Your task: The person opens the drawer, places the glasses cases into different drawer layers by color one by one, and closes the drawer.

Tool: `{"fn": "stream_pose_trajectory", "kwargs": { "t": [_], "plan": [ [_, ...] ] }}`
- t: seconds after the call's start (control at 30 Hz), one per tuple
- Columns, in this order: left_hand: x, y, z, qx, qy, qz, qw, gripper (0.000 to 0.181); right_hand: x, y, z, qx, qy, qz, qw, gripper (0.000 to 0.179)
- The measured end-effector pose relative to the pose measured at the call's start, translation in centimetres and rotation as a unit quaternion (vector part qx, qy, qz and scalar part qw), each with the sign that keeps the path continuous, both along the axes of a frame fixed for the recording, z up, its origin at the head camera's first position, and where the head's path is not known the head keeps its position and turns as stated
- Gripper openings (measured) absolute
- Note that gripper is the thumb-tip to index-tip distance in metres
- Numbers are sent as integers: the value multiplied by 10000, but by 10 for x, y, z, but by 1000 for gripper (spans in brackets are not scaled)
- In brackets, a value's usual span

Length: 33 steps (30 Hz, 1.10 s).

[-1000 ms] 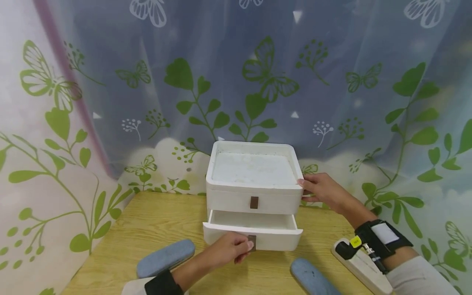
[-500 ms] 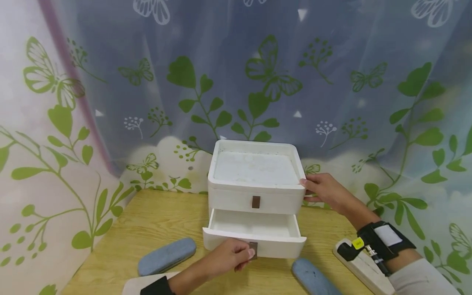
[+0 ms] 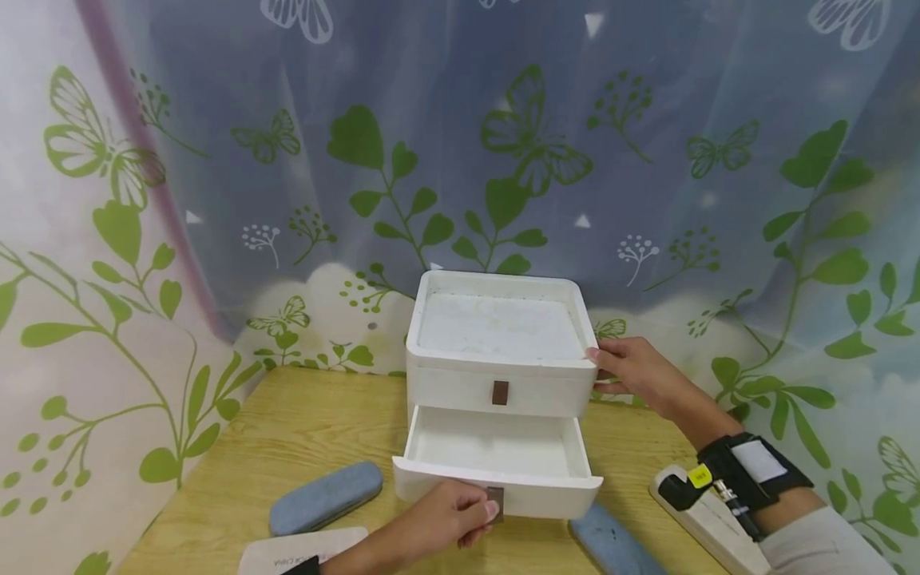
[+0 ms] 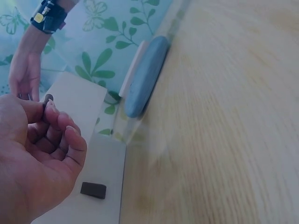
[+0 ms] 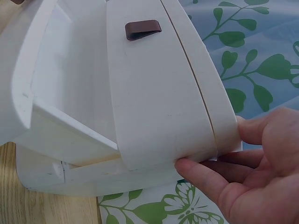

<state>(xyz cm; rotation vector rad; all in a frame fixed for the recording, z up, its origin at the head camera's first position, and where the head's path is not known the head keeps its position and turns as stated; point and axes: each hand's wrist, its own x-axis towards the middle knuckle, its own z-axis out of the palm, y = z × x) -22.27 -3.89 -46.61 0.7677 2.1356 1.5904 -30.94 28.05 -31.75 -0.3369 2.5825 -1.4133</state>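
Note:
A white tabletop drawer unit (image 3: pixel 496 319) with a tray-like top stands at the back of the wooden table. My left hand (image 3: pixel 449 519) pinches the brown pull tab (image 3: pixel 496 495) of its lower visible drawer (image 3: pixel 553 497), which is pulled out and bare inside. Above it, the top drawer (image 3: pixel 446 387) is closed. With my right hand (image 3: pixel 632 369) I grip the unit's right front corner, the thumb at the tray's rim and the fingers along the side. Below the pulled drawer, the left wrist view shows another white front with a brown tab (image 4: pixel 93 190).
A long blue case (image 3: pixel 327 499) lies at the left, beside a white item with printed letters (image 3: pixel 302 551). Another blue case (image 3: pixel 616 539) lies at the right front, partly under the drawer. Further right is a long white object (image 3: pixel 707 523). A patterned curtain (image 3: pixel 460 160) hangs behind.
My left hand has drawn the lower visible drawer further out toward me, showing more of its inside. My right hand has kept its place on the corner.

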Motion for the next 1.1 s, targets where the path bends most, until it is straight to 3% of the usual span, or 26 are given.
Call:
{"fn": "stream_pose_trajectory", "kwargs": {
  "t": [0.47, 0.73, 1.1],
  "plan": [
    [11, -1, 0, 53, 103, -135, 9998, 46, 1, -3, 2, -41, 56, -76, 9999, 61],
    [17, -2, 1, 128, -303, -242, 9992, 49, 0, -1, 1, -47, 32, -26, 10000, 62],
    [22, -2, -3, 224, -361, -341, 9985, 52, 1, -1, -2, -5, 45, -101, 9999, 63]
  ]
}}
